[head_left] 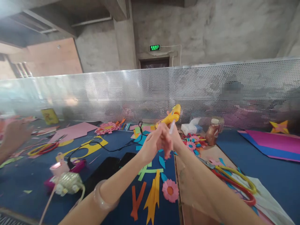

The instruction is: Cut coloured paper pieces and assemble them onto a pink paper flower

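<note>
Both hands meet in front of me above the table, overlapping. My right hand (172,132) is raised with a yellow glue gun (172,116) in its grip; its fingers are mostly hidden behind the gun and the other hand. Beside the gun shows a short translucent stick (172,127). My left hand (153,143) is right under the gun, fingers bent and closed; whatever they hold is hidden. Below lie green paper strips (150,170), blue paper leaves (162,162), a pink paper flower (170,190), orange-yellow strips (153,197) and dark orange strips (137,200).
Scissors with red and yellow handles (248,184) lie at right; another pair (43,148) lies left. A black cord (112,150) crosses the table. A brown bottle (212,134) stands near the perforated metal partition (112,93). Another person's hand (18,134) is at far left.
</note>
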A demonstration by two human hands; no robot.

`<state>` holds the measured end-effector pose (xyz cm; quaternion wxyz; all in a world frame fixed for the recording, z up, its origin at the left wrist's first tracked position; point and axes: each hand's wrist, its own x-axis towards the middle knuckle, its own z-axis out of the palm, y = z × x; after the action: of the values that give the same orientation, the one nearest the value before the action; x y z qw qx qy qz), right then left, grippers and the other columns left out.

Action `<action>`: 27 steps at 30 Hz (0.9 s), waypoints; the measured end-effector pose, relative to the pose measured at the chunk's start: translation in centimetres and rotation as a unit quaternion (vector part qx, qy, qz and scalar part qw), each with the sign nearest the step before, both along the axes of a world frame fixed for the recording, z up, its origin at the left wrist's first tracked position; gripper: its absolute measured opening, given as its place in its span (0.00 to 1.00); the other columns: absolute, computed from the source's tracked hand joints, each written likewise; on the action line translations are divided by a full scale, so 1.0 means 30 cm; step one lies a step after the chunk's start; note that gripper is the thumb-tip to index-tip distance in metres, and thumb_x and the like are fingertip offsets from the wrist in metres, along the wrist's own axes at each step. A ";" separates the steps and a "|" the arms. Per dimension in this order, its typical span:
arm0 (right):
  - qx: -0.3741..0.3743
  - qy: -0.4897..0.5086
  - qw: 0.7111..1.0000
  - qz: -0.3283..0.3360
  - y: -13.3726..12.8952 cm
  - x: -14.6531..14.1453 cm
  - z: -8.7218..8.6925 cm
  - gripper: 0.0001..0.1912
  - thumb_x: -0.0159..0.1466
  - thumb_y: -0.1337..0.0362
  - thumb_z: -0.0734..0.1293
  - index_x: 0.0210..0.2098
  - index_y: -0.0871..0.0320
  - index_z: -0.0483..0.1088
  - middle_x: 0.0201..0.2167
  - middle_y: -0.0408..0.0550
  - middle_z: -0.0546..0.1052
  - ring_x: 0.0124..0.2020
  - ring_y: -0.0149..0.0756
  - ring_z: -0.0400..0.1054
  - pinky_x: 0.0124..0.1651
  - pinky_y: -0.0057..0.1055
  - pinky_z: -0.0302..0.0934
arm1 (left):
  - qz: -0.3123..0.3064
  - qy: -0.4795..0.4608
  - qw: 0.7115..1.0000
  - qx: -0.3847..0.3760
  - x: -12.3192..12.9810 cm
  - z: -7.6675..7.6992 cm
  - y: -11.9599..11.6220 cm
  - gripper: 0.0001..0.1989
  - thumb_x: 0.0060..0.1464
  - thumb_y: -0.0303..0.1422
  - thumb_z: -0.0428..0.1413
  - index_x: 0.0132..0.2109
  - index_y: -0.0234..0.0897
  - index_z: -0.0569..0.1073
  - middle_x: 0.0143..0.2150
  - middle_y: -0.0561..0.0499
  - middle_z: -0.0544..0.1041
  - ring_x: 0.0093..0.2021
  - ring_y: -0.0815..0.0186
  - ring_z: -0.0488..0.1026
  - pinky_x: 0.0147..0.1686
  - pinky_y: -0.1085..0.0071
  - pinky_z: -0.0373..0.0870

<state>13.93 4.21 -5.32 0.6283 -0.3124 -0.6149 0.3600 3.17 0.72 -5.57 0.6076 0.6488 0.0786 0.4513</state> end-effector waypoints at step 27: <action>-0.044 0.265 0.959 0.086 -0.046 -0.042 0.029 0.17 0.44 0.69 0.59 0.36 0.57 0.63 0.25 0.38 0.65 0.15 0.24 0.57 0.11 0.23 0.48 | 0.360 0.158 0.918 0.050 -0.245 -0.158 0.349 0.14 0.42 0.38 0.59 0.36 0.33 0.74 0.28 0.48 0.77 0.31 0.62 0.75 0.31 0.70 0.70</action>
<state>12.69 2.82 -4.45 0.7208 -0.1790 -0.4343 0.5097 -4.17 11.18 -10.30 0.3502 0.6690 0.3792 0.5348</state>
